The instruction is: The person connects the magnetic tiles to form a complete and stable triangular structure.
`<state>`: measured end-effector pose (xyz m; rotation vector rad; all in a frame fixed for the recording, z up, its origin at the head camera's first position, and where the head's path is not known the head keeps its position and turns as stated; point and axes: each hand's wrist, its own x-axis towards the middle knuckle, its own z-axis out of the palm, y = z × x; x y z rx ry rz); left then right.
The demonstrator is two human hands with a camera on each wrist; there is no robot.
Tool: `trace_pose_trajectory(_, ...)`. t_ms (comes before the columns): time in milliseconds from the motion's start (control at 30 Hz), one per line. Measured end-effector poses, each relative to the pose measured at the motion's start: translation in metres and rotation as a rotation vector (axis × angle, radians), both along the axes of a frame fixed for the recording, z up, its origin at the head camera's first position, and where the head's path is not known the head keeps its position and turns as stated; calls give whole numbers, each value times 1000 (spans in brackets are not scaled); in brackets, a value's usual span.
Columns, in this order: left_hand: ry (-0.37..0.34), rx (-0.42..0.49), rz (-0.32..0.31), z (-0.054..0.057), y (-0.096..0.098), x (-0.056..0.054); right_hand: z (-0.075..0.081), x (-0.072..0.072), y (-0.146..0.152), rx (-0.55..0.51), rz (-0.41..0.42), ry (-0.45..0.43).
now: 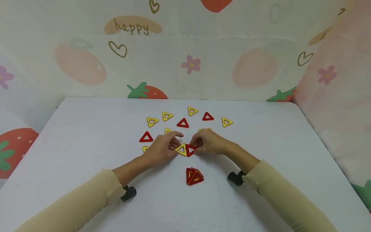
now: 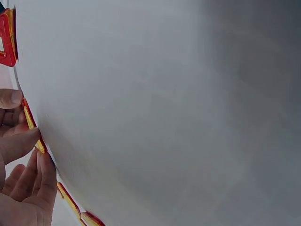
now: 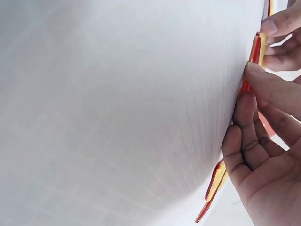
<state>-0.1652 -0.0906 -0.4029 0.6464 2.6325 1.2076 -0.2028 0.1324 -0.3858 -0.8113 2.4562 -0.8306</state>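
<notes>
A yellow triangle tile (image 1: 181,149) and a red triangle tile (image 1: 190,150) meet edge to edge over the middle of the white table. My left hand (image 1: 163,146) pinches the yellow one by its outer side between thumb and fingers. From the other side my right hand (image 1: 211,142) pinches the red one the same way. In the right wrist view the joined red tile (image 3: 254,52) appears nearly edge-on beside the thumb. Nearer to me lies a small built-up shape of red and yellow triangles (image 1: 195,176).
Behind the hands lie several loose triangle tiles, among them a red one (image 1: 183,123), a yellow one (image 1: 192,111) and another yellow one (image 1: 227,122). My left hand partly covers a yellow tile (image 1: 167,130). A printed cloth (image 1: 191,42) hangs behind the table.
</notes>
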Motion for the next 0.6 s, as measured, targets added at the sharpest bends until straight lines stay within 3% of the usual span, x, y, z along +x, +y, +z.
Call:
trace_pose_trajectory(233, -5, 7, -9, 2, 0, 2, 0, 0, -1, -1, -6, -12)
trace_pose_trajectory(600, 8, -2, -76, 2, 0, 2, 0, 0, -2, 15, -26, -24)
